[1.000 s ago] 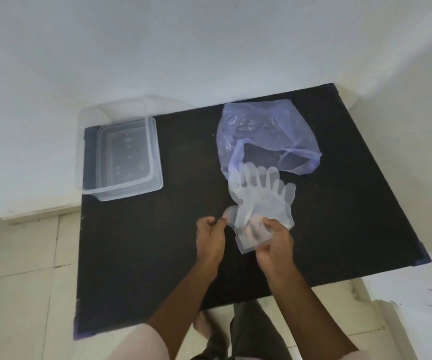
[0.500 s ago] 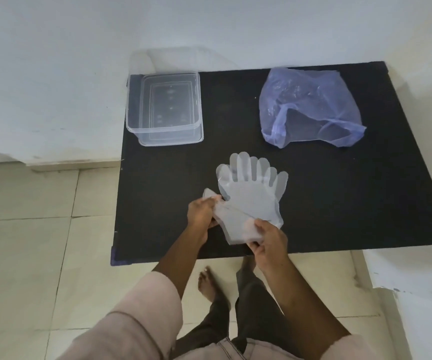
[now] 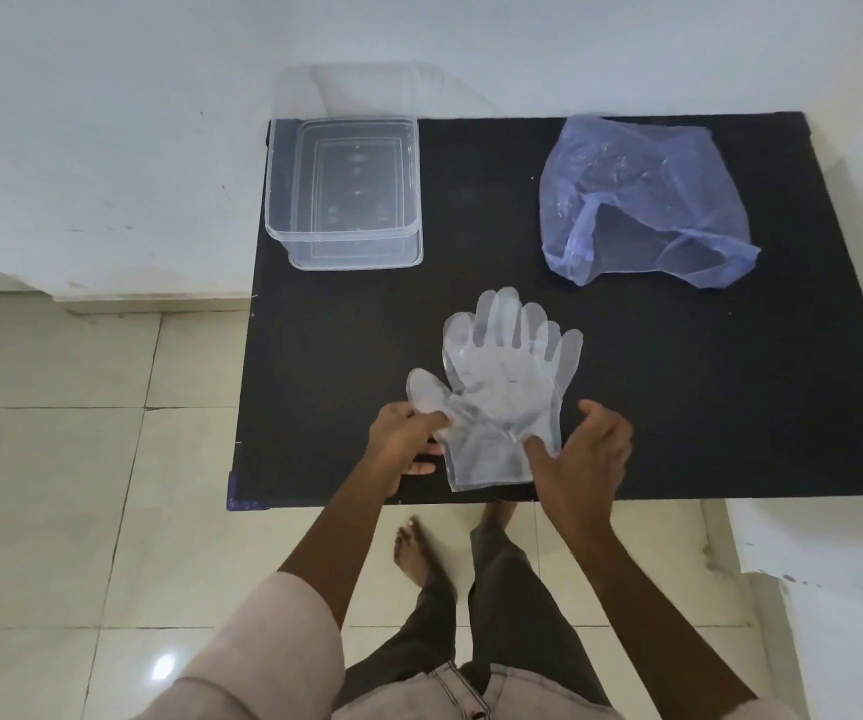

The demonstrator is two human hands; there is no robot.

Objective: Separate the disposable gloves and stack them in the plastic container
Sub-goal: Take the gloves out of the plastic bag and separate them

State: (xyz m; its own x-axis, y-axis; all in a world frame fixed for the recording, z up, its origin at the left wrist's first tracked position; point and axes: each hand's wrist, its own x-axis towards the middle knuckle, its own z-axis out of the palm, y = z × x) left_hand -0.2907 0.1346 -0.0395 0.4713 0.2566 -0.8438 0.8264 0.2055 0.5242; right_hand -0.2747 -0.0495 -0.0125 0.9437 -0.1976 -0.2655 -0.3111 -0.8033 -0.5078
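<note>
A stack of clear disposable gloves (image 3: 507, 387) lies flat on the black table (image 3: 679, 381) near its front edge, fingers pointing away from me. My left hand (image 3: 403, 439) pinches the thumb side of the gloves at their left edge. On the right, my right hand (image 3: 582, 449) has its fingers spread, with the fingertips resting on the cuff's right edge and nothing gripped. The clear plastic container (image 3: 346, 241) stands at the table's far left corner with nothing visible inside.
A crumpled bluish plastic bag (image 3: 642, 200) lies at the far right of the table. White walls stand behind and to the left. Tiled floor (image 3: 81, 459) shows in front of the table, with my feet below the front edge.
The view has shifted so the table sits further right. My right hand has let go of the glove cuff and spread its fingers. The gloves now lie flatter on the table.
</note>
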